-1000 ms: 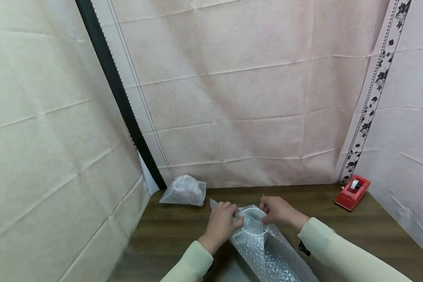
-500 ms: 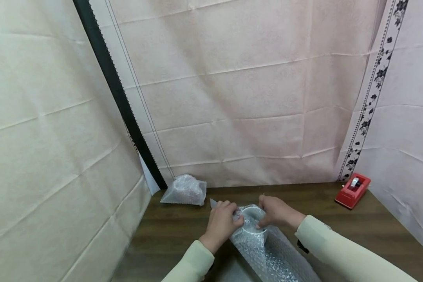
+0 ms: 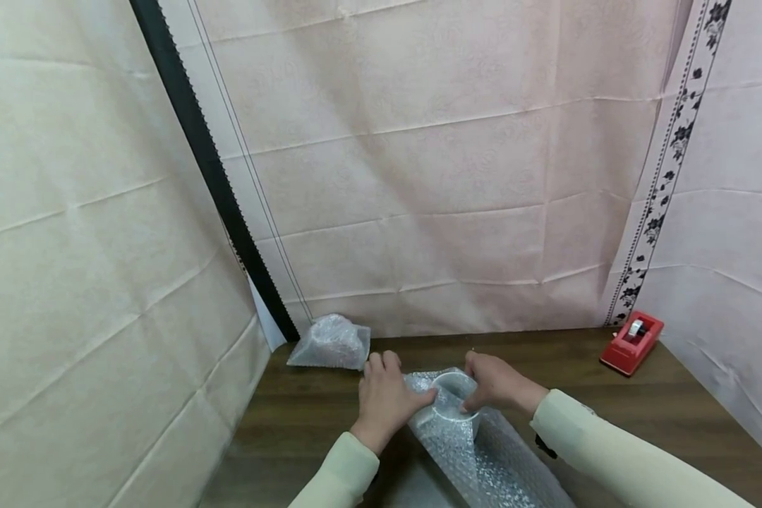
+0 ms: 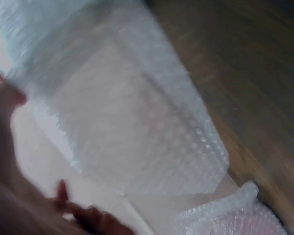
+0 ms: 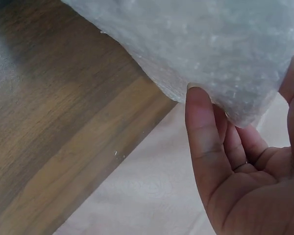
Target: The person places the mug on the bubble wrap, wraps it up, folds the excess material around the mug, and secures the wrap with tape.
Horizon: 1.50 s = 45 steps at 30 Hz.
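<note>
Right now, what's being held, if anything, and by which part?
The right hand holds the bubble wrap by a corner; the left hand doesn't appear to grip it.

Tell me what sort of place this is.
Probably a makeshift packing spot indoors: bubble wrap and what looks like a red tape dispenser show at a wood-grain table, with pale hanging cloth screening it round.

Bench (image 3: 565, 360): brown wood-grain top. Back cloth (image 3: 451, 162): pinkish cream, fold-creased, behind far edge. Black band (image 3: 204, 155): slanting down to far left corner. Floral border (image 3: 663, 183): black on white, ending near far right corner. Left cloth (image 3: 89, 247): cream, creased. Right cloth (image 3: 724, 240): paler.
</note>
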{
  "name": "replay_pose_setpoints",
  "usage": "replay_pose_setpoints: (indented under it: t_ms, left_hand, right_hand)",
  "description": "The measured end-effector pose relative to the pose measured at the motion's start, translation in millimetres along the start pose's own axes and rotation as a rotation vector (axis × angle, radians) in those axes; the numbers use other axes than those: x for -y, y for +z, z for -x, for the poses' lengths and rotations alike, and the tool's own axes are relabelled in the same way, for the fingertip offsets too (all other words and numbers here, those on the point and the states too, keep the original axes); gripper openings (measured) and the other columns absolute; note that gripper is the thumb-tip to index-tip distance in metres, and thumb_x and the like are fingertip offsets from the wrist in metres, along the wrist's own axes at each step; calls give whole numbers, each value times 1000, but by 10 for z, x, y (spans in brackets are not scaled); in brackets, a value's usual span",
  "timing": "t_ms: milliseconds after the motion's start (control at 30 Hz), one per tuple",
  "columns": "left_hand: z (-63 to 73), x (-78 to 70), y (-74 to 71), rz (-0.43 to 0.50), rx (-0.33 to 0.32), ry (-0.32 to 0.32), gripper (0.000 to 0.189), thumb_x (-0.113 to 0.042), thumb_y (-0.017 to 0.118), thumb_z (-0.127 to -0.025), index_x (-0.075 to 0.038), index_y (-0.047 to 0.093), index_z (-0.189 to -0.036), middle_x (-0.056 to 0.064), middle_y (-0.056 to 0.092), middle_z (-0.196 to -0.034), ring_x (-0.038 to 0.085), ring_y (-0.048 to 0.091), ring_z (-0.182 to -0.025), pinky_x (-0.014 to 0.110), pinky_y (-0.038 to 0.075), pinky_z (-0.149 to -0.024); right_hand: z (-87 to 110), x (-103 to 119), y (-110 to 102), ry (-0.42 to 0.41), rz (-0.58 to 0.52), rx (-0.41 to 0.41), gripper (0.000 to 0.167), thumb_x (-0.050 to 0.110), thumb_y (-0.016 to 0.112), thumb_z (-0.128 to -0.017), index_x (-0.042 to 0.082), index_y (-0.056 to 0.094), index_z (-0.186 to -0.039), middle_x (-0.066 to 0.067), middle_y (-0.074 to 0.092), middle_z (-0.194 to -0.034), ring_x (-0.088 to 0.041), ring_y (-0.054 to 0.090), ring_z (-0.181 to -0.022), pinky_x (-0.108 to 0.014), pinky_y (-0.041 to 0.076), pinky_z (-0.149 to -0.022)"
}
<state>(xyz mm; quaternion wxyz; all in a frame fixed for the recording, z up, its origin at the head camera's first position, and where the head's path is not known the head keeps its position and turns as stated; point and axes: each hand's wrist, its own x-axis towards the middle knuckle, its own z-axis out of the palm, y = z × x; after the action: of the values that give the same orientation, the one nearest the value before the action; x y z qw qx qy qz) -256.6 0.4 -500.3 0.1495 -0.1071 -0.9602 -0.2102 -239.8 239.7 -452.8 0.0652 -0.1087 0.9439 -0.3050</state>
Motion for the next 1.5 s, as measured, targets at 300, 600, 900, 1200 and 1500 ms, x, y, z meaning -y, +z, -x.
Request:
replay_pose_setpoints:
  t_ms: [300, 600, 900, 1200, 1500]
  left_hand:
    - [-8, 122, -40, 184, 362, -173, 133, -87, 72, -90, 3, 23, -175, 33, 80, -115, 45, 80, -98, 69, 62, -91]
    - [-17, 230, -26, 514, 346, -93, 111, -59, 87, -95, 6, 36, -169, 33, 58, -164, 48, 63, -147, 66, 55, -118]
    - [48, 131, 24, 567, 190, -11, 69, -28, 96, -93, -13, 59, -150, 26, 70, -152, 41, 69, -140, 61, 58, -114]
    - [128, 43, 57, 551, 54, 123, 46, -10, 95, -91, -18, 65, -126, 6, 83, -134, 29, 78, -129, 51, 63, -108]
    - [158, 39, 88, 592, 73, 168, 49, -2, 87, -97, -19, 58, -133, 1, 87, -125, 24, 80, -128, 47, 63, -109]
  right_hand:
    - [2, 0, 10, -18, 20, -24, 60, 13, 110, -68, 7, 60, -101, -6, 64, -92, -20, 56, -80, -36, 50, -69]
    - [-8, 66, 33, -9, 9, -6, 60, 12, 110, -69, 7, 60, -102, -6, 63, -94, -21, 56, -81, -35, 50, -69]
    - [-22, 84, 38, -2, 8, -1, 61, 12, 110, -69, 8, 58, -99, -6, 62, -93, -20, 55, -82, -34, 50, -70]
    - [-20, 87, 23, 3, -11, 1, 60, 11, 110, -67, 7, 60, -98, -6, 64, -93, -20, 57, -82, -33, 52, -69]
    - [-11, 36, 39, 5, -47, -15, 58, 13, 110, -69, 5, 64, -105, -7, 71, -98, -19, 62, -85, -37, 57, -74]
